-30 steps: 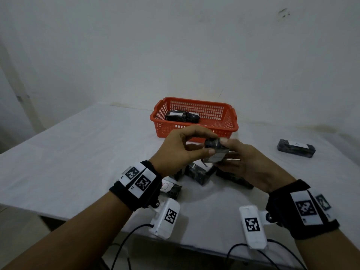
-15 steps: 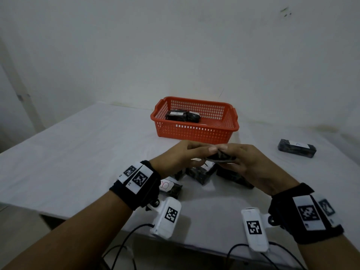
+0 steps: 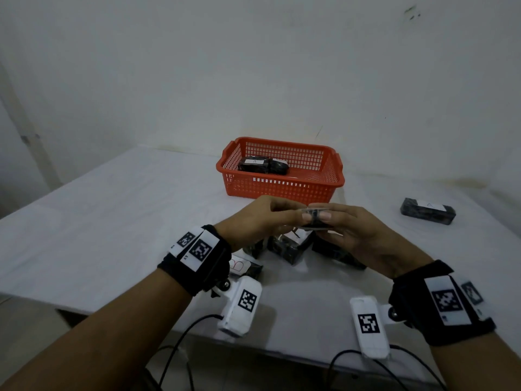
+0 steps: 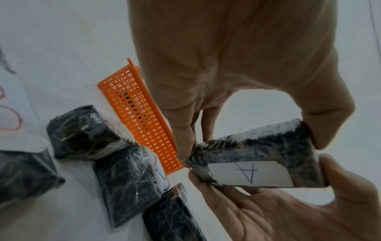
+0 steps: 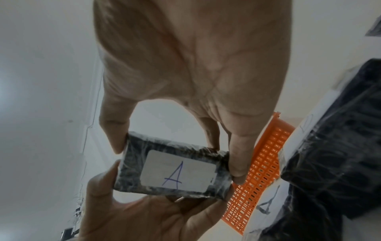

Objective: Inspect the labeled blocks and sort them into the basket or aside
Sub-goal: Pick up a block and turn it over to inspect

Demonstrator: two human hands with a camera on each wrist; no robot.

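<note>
I am pinching a black, plastic-wrapped rectangular block (image 5: 175, 166) between both hands, my left hand (image 3: 253, 221) on one end and my right hand (image 3: 363, 235) on the other, so its white paper label marked "A" (image 5: 178, 172) is facing down toward my wrists for reading. I am holding it in the air over the unsorted wrapped blocks (image 3: 290, 246) on the white worktop (image 3: 98, 221), just short of the orange plastic mesh basket (image 3: 282, 187), where another A-labelled block (image 3: 262, 165) is already lying.
</note>
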